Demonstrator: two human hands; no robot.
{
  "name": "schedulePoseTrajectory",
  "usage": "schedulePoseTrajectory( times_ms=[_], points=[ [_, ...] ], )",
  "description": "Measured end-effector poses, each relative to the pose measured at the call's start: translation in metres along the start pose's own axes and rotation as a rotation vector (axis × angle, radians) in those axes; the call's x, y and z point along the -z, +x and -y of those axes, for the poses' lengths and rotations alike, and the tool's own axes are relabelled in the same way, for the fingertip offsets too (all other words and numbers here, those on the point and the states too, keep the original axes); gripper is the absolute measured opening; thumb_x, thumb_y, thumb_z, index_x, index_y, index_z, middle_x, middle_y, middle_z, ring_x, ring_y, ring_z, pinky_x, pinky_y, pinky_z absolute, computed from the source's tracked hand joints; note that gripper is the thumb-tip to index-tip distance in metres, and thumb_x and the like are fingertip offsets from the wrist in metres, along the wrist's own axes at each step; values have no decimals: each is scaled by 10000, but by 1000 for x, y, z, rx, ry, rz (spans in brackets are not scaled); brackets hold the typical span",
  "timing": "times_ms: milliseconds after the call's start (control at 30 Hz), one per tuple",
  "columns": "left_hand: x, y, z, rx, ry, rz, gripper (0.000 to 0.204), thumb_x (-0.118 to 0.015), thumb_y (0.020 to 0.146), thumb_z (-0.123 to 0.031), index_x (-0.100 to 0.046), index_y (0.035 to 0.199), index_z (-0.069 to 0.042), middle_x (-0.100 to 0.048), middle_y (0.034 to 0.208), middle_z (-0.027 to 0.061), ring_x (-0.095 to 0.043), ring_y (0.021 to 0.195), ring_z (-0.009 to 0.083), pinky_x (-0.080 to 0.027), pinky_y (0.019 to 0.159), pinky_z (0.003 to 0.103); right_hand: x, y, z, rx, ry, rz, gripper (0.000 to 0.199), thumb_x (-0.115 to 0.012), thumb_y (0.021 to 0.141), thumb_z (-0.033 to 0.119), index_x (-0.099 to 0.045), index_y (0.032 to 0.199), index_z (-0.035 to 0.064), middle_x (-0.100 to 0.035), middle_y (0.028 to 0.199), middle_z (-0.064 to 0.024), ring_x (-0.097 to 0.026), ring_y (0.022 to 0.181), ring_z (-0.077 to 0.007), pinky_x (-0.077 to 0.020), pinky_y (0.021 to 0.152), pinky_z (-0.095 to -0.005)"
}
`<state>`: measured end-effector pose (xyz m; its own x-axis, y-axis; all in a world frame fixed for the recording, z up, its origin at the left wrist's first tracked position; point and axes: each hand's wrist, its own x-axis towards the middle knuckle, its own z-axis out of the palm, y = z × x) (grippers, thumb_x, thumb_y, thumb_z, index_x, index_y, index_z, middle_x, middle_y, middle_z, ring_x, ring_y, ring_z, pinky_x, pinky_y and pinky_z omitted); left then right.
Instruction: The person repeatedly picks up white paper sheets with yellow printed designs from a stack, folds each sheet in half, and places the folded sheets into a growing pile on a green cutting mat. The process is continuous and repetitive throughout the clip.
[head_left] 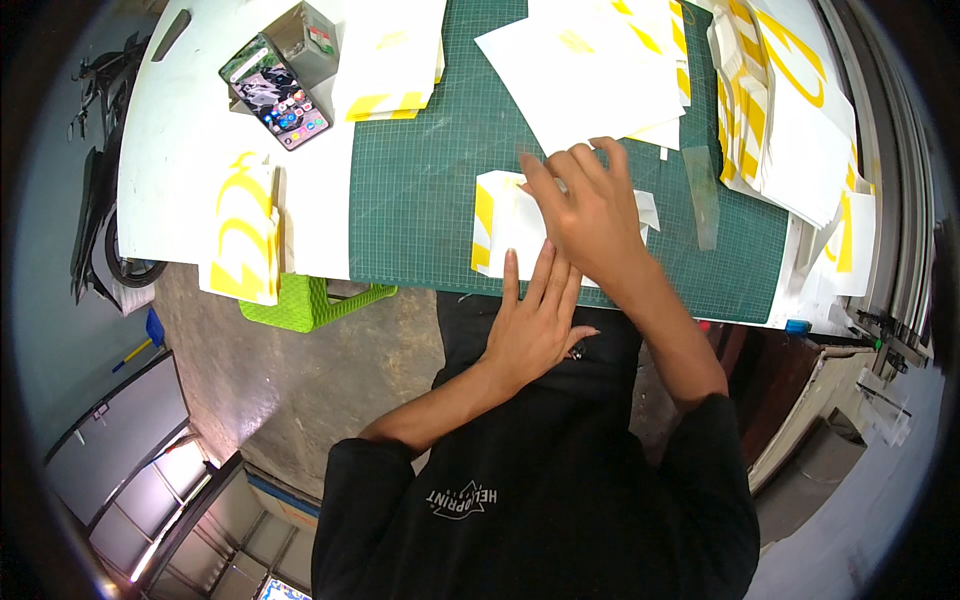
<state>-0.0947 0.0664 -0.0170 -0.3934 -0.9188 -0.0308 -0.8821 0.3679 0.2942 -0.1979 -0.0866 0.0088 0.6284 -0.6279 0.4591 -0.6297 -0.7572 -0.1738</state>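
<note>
A white sheet with yellow stripes [495,215] lies on the green cutting mat [420,190], near its front edge. My left hand [530,325] lies flat with its fingers spread, the fingertips pressing on the sheet's near edge. My right hand [590,210] rests on top of the sheet, fingers bent and close together. A small grey tool [561,185] shows between those fingers; its kind is unclear. The hand hides the sheet's middle.
A clear ruler [702,190] lies on the mat to the right. Stacks of white and yellow sheets [780,120] sit at the right and back, and one sheet [245,235] overhangs the white table's left front. A phone [275,90] leans on a box. A green stool [310,300] stands below.
</note>
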Motion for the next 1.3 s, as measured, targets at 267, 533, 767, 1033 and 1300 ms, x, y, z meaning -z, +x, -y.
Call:
schedulePoseTrajectory(
  times_ms=[267,533,767,1033,1300],
  points=[
    [0,2,1,9,-20,-28,981,-702,885,-610,-438,1522,88,-322,1646,313,-248,1577,434,-158,1202,748,54,-16,-23,-116,213,348,253,-807,842,130,-746,1069,35,-710,957,-93,-656,933,-285,-485,949,-419],
    [1,2,1,2,-32,-33,1005,-739,866,-583,-411,1535,92,-305,1654,315,-243,1580,433,-163,1204,743,53,-8,-51,-335,384,378,264,-799,885,178,-744,1085,15,-751,962,-147,-707,871,-332,-526,842,-447],
    [-3,2,-1,19,-45,-50,1038,-767,833,-586,-414,1528,100,-292,1658,323,-232,1582,442,-162,1203,748,71,-20,-70,-552,608,478,305,-870,791,38,-731,1058,-9,-744,904,-122,-709,802,-227,-542,742,-339],
    [-4,2,-1,0,-35,-46,1045,-778,823,-590,-426,1517,107,-316,1634,351,-233,1576,467,-158,1187,771,72,-25,-80,-519,588,507,258,-855,807,52,-733,1029,2,-742,927,-131,-711,840,-242,-545,777,-342],
    [-3,2,-1,5,-43,-60,1055,-782,814,-588,-425,1510,120,-323,1625,365,-239,1571,482,-146,1191,767,83,-53,-68,-257,308,285,298,-793,775,-37,-732,1057,38,-719,1019,-100,-647,1042,-304,-462,978,-413]
  ],
)
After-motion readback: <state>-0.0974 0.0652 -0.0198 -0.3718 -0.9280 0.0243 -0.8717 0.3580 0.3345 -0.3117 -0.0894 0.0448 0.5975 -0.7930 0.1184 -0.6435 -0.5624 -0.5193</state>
